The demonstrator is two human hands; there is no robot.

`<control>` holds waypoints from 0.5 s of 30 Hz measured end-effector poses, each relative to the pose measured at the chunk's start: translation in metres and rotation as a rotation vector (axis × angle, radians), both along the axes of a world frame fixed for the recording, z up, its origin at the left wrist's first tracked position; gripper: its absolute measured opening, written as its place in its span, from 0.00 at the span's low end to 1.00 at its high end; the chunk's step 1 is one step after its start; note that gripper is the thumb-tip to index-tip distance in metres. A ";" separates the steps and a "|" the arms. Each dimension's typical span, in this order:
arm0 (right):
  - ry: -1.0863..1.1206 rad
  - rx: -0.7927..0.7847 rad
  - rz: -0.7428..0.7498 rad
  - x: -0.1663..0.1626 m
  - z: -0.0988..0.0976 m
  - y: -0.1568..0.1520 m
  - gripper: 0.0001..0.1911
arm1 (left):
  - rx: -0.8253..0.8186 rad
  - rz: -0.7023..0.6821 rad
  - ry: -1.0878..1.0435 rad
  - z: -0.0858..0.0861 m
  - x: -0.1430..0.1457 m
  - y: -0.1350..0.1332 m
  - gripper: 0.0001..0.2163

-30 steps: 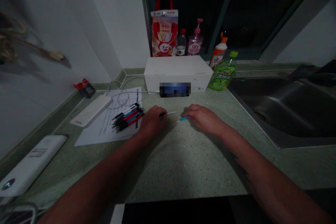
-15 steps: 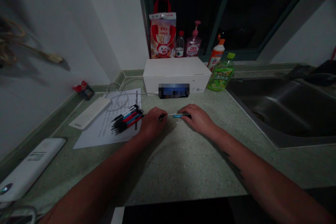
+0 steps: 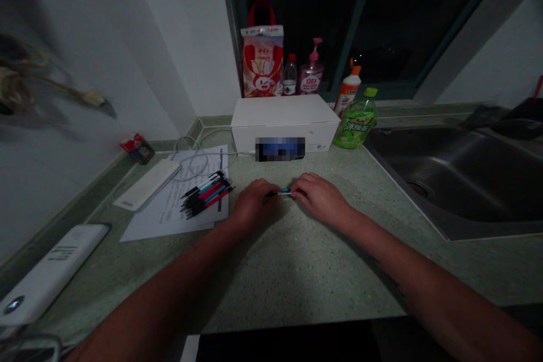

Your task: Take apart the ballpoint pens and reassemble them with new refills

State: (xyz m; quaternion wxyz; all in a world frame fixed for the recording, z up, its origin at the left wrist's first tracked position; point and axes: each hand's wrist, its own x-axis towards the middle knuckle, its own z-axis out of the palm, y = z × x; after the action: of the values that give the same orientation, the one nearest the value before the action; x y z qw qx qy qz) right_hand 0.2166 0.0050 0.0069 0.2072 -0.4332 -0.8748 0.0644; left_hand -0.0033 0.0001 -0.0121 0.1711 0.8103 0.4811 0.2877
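Over the middle of the counter, my left hand (image 3: 257, 202) is closed on a dark pen piece with a thin white refill (image 3: 285, 193). My right hand (image 3: 319, 197) pinches a pen barrel, blue (image 3: 285, 189) with a dark end. The barrel and refill lie nearly parallel, side by side in the small gap between my fingertips. Whether they touch is too small to tell. Left of my left hand, several pens (image 3: 206, 197) in black, blue, red and white lie in a pile on printed paper (image 3: 148, 220).
Behind my hands stands a white box (image 3: 284, 110), a blurred-out phone (image 3: 280, 150) leaning on its front. A green bottle (image 3: 356, 121) stands beside it. The sink (image 3: 458, 169) is at right. On the left lie a white power bank (image 3: 148, 184), its cable, and a long white device (image 3: 57, 271).
My hands have come closer together, the left moving right. The blue barrel now reaches my left fingertips, and less of the white refill shows. The view has tipped slightly.
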 end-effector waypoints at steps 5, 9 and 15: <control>-0.013 -0.039 -0.068 0.016 0.006 0.004 0.04 | -0.026 0.080 0.040 0.003 -0.003 0.001 0.09; -0.023 -0.012 -0.091 0.023 0.010 0.005 0.04 | -0.031 0.105 0.052 0.003 -0.003 0.001 0.08; -0.011 -0.055 -0.082 0.020 0.011 0.003 0.04 | 0.000 0.065 0.037 0.000 -0.002 0.001 0.07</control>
State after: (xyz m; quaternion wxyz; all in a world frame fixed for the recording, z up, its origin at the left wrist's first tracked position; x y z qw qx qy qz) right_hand 0.2368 0.0082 0.0176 0.1928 -0.4744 -0.8555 0.0773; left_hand -0.0058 0.0013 -0.0116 0.1525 0.7994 0.5103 0.2781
